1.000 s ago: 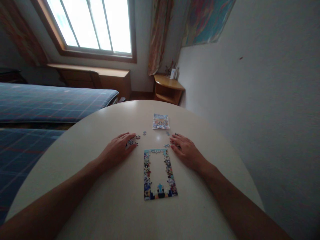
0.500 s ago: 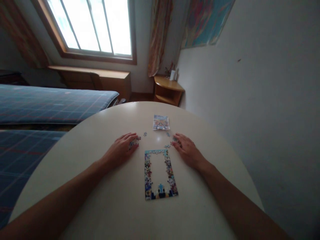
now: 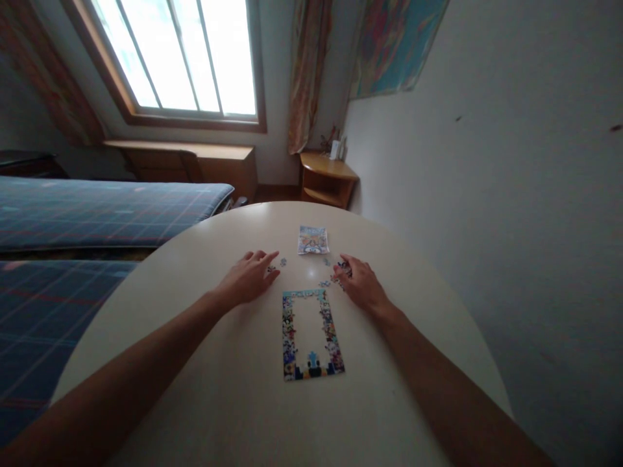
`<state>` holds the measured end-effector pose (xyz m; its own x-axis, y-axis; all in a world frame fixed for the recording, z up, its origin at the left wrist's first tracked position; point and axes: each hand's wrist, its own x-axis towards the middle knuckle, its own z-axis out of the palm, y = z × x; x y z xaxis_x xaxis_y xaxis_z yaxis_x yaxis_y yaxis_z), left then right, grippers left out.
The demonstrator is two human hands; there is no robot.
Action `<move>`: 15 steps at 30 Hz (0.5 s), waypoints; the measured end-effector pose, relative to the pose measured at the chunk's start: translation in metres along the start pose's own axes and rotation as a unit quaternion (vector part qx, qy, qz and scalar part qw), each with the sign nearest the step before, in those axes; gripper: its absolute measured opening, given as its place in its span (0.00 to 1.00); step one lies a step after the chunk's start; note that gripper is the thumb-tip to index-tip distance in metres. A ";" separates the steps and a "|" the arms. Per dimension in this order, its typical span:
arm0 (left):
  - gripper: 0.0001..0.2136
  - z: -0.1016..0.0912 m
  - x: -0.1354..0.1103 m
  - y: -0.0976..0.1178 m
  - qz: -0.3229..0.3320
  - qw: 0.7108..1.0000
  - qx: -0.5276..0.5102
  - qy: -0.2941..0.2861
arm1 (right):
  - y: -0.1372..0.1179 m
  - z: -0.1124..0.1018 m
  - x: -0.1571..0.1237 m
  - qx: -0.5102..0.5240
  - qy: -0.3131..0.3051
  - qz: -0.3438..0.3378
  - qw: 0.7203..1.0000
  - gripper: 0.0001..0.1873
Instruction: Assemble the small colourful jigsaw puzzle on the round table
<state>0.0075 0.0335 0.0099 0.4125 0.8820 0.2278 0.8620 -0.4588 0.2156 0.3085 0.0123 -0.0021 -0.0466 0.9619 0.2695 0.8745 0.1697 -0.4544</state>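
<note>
A jigsaw puzzle border (image 3: 289, 337) lies on the white round table (image 3: 233, 402), its middle showing bare tabletop. My left hand (image 3: 249, 277) is beyond its upper left corner, thumb and fingers apart, beside loose puzzle pieces (image 3: 271, 268); the palm hides what is under it. On the other side, my right hand (image 3: 361, 282) has its fingers curled round dark puzzle pieces (image 3: 345, 267). More loose pieces (image 3: 324, 283) lie just left of its thumb. A small picture sheet (image 3: 313, 240) rests flat beyond both hands.
A plaid mattress (image 3: 107, 211) extends along the left of the table. Past the far edge are a wooden desk (image 3: 219, 152) under the window and a corner shelf (image 3: 331, 166). The pale wall (image 3: 511, 214) rises on the right.
My left hand has shifted right, its thumb and index finger spreading further apart. The right hand's fingers have curled in around pieces, uncovering others beside its thumb. The view has tilted slightly.
</note>
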 end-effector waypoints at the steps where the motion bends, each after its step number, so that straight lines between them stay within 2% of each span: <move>1: 0.23 0.001 0.007 0.001 -0.001 1.000 0.000 -0.001 | 0.000 0.000 0.000 0.004 0.006 0.001 1.000 0.29; 5: 0.18 0.007 0.025 0.007 -0.005 1.000 -0.004 0.002 | 0.003 -0.001 0.003 0.022 0.019 0.002 1.000 0.28; 15: 0.13 0.020 0.026 0.009 -0.008 0.999 -0.039 0.032 | 0.008 -0.004 0.003 0.056 0.025 -0.011 0.998 0.25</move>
<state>0.0316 0.0543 -0.0009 0.3771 0.8819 0.2828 0.8416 -0.4538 0.2929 0.3173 0.0153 -0.0018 -0.0387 0.9462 0.3212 0.8137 0.2164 -0.5396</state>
